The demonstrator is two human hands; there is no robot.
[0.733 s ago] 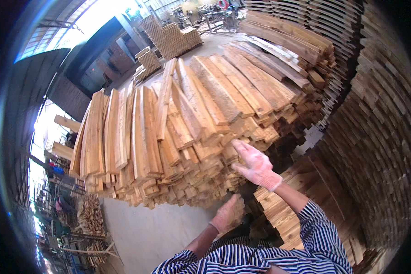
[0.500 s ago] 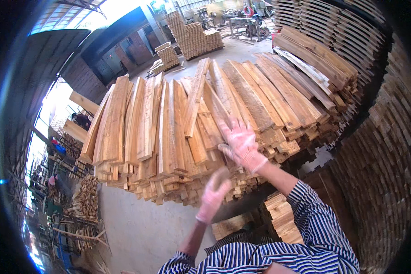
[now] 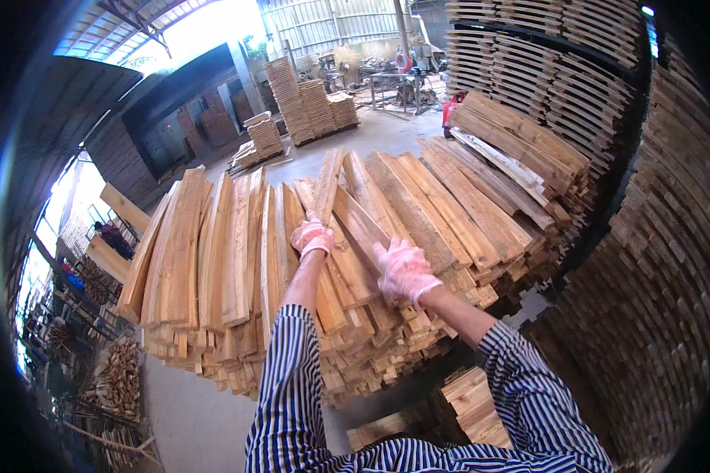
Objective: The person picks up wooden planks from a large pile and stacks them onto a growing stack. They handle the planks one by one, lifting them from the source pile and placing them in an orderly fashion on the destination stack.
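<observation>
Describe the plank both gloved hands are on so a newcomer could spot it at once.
Start at the big heap of loose planks in the middle of the shed floor. Near its centre the left hand and the right hand rest on one board. Unlike its neighbours lying flat in rows, this board sits on top and slants across them, its far end pointing toward the distant stacks.

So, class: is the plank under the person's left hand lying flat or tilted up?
Tilted. The plank slants across the neighbouring boards instead of lying flush, with the left hand on its lower part.
</observation>
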